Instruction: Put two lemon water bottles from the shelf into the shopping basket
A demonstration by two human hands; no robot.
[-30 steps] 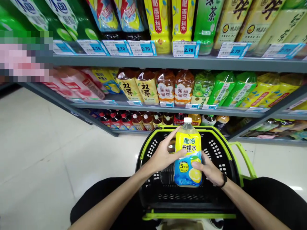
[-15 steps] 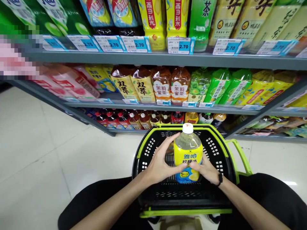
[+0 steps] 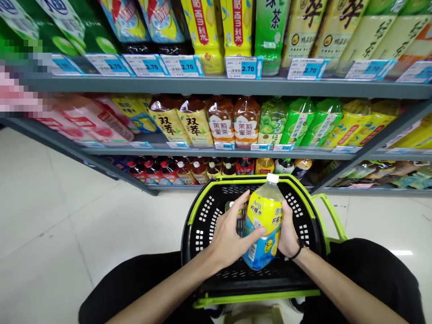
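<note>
A bottle of lemon drink (image 3: 265, 216), with a yellow and blue label and a white cap, is held over the shopping basket, its top leaning to the right. My left hand (image 3: 232, 231) grips it from the left, thumb across the front of the label. On the other side my right hand (image 3: 288, 231), with a black band at the wrist, is closed around the bottle's right edge. Below both hands is the black shopping basket (image 3: 205, 211) with a lime-green rim. Another bottle's pale cap (image 3: 230, 206) shows inside it, partly hidden behind my left hand.
Ahead stands a grey shelf unit (image 3: 216, 85) packed with drink bottles and price tags on several levels. The basket's green handle (image 3: 332, 216) sticks out at the right. My knees in black trousers flank the basket, and pale floor tiles (image 3: 43, 216) lie to the left.
The bottle has been turned about its length, so a side panel with a barcode now shows, and it has tilted to the right. My right hand has moved up along its side.
</note>
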